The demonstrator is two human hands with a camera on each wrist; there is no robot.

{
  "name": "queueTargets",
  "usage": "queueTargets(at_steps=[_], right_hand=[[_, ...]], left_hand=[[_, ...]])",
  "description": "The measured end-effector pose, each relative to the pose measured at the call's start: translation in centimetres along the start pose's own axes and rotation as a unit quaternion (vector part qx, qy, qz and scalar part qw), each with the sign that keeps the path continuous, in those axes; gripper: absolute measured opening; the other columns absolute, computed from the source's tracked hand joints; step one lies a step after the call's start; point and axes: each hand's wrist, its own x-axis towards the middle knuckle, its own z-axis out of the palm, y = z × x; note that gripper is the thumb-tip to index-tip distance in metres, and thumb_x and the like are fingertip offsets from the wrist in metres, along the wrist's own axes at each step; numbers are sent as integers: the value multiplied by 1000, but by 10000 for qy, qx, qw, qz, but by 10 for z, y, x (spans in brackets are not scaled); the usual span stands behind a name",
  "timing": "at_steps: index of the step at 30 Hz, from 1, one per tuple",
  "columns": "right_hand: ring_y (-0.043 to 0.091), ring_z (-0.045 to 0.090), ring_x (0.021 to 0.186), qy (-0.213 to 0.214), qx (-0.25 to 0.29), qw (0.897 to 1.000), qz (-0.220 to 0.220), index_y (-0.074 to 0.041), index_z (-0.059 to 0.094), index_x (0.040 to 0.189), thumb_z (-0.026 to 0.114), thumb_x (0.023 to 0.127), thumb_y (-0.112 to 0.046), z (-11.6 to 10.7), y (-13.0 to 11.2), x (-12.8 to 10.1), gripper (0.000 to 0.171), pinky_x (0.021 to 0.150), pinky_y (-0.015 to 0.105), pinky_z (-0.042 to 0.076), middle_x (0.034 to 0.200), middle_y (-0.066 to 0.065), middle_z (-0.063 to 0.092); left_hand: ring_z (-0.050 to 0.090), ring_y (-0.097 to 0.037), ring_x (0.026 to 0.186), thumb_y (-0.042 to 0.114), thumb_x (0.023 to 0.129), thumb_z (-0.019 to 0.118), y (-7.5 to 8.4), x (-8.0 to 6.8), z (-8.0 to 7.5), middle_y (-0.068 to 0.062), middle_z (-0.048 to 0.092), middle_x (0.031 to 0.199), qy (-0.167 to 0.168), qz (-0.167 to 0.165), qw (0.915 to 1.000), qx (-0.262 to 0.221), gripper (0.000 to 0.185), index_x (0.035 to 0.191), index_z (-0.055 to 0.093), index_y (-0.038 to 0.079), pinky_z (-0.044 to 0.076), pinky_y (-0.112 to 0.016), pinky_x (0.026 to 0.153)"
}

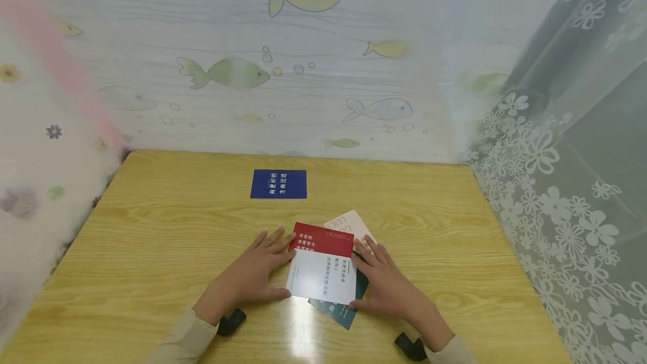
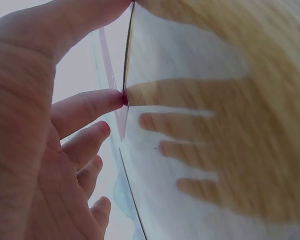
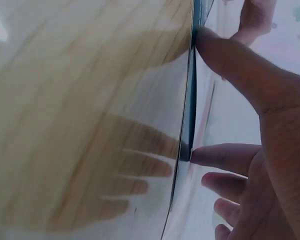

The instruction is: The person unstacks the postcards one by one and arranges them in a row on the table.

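Both hands lie flat on the table (image 1: 151, 240) with fingers straight. The left hand (image 1: 253, 277) touches the left edge of the red-white card (image 1: 322, 268), the right hand (image 1: 386, 285) its right edge. The card lies on a teal card (image 1: 337, 312), near the table's middle.

My wooden table (image 1: 151, 251) carries a blue card (image 1: 278, 183) toward twelve o'clock, and near six a small pile: red-and-white card (image 1: 322, 268) atop teal (image 1: 338, 312) and pink (image 1: 351, 222) cards.
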Motion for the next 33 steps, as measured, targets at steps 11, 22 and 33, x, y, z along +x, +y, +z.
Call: queueTargets(at_steps=[11,22,33], right_hand=[[35,8,158,-27,238,9997,42,-2,44,153,85,73,-55,-2,6,-3,104,128,57,8,168,11,27],[34,8,158,-41,374,9993,-48,-3,47,151,86,72,-55,1,6,-3,102,128,57,10,167,8,30],[34,11,158,13,292,9996,-40,-3,49,150,86,71,-54,0,2,-2,102,127,57,13,166,8,32]], left_hand=[[16,-34,157,58,76,80,1,5,-3,-10,30,166,115,48,9998,137,97,153,46,10,14,-56,128],[19,-30,157,62,74,80,-1,9,0,-7,35,165,111,107,9995,292,90,144,59,10,15,-53,128],[19,-30,157,64,72,78,-3,12,0,-7,40,162,118,262,9992,295,88,139,64,8,15,-53,128]])
